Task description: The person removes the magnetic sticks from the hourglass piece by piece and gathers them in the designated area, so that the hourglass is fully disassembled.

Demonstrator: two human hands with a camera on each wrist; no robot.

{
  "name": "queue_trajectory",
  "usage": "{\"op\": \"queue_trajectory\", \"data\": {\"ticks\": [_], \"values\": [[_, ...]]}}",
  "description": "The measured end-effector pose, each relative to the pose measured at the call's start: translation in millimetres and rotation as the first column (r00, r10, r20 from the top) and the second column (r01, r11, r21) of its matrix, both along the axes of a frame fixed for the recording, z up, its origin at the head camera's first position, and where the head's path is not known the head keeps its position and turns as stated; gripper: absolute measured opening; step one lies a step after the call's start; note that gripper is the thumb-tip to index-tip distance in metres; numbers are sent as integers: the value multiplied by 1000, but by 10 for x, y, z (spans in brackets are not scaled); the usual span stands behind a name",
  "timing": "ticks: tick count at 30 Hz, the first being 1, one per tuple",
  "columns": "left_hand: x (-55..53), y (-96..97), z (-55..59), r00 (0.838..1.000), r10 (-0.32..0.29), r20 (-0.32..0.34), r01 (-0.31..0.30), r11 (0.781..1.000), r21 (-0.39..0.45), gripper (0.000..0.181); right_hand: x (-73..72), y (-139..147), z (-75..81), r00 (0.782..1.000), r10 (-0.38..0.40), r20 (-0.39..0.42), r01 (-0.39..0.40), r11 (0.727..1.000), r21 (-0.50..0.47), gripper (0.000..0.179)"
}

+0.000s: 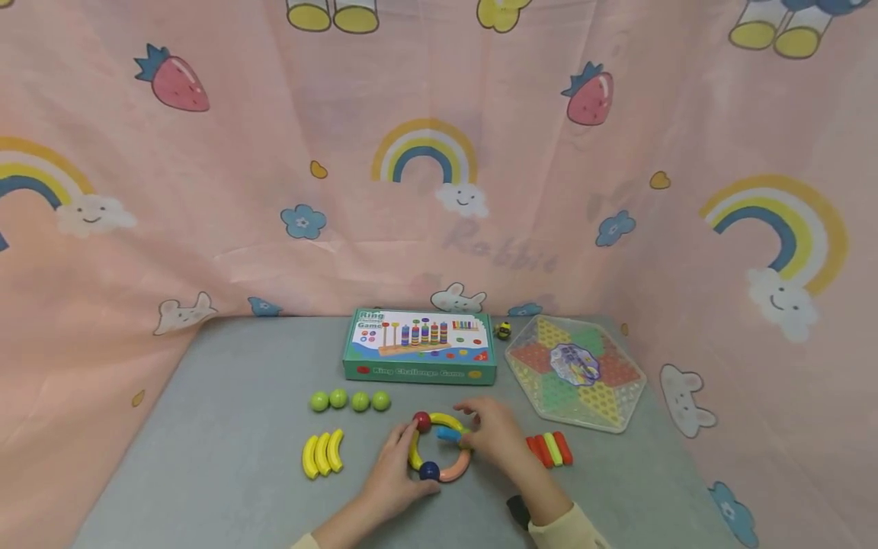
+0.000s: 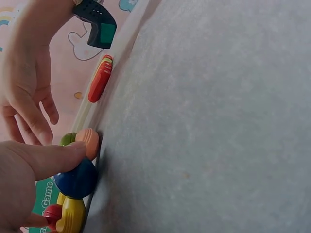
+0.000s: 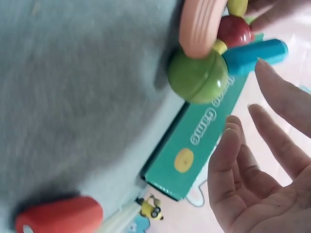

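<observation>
A ring (image 1: pixel 414 451) of curved pieces and balls lies on the desk (image 1: pixel 226 457) between the two hands. The left hand (image 1: pixel 394 474) is along its near-left side, unclenched, its thumb lying straight across the dark blue ball (image 2: pixel 77 179) and a fingertip at the red ball (image 1: pixel 422 422). The right hand (image 1: pixel 495 433) is at the opposite side, released, its fingers spread and loosely bent beside a blue stick (image 3: pixel 257 56), which sits against the green ball (image 3: pixel 197 75) and points into the ring; whether a fingertip touches it, I cannot tell. Left of the left hand are three yellow curved pieces (image 1: pixel 322 455), with four green balls (image 1: pixel 360 402) farther out. Red and yellow-green sticks (image 1: pixel 554 450) lie right of the right hand. Beyond both hands stands a green game box (image 1: pixel 420 372), with a small bee toy (image 1: pixel 504 331) and a six-sided board (image 1: pixel 575 367) to its right.
</observation>
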State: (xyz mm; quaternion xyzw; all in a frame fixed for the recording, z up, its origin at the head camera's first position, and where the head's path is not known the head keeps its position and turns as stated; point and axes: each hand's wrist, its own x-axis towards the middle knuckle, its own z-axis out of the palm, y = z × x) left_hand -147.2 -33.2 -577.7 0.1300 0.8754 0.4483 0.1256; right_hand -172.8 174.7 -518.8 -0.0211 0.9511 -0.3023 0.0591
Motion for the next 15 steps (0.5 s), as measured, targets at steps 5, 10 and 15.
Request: {"op": "queue_trajectory", "data": {"ticks": [5, 10, 15], "values": [[-9, 8, -9, 1000, 6, -11, -6, 1000, -11, 105, 10, -41, -34, 999, 44, 2, -44, 999, -11, 34], [-21, 16, -8, 1000, 1, -12, -1, 1000, -26, 106, -6, -72, -58, 997, 72, 34, -72, 997, -2, 29], [-15, 0, -15, 1000, -3, -16, 2, 999, -37, 106, -19, -102, -96, 993, 105, 55, -105, 994, -13, 26]]}}
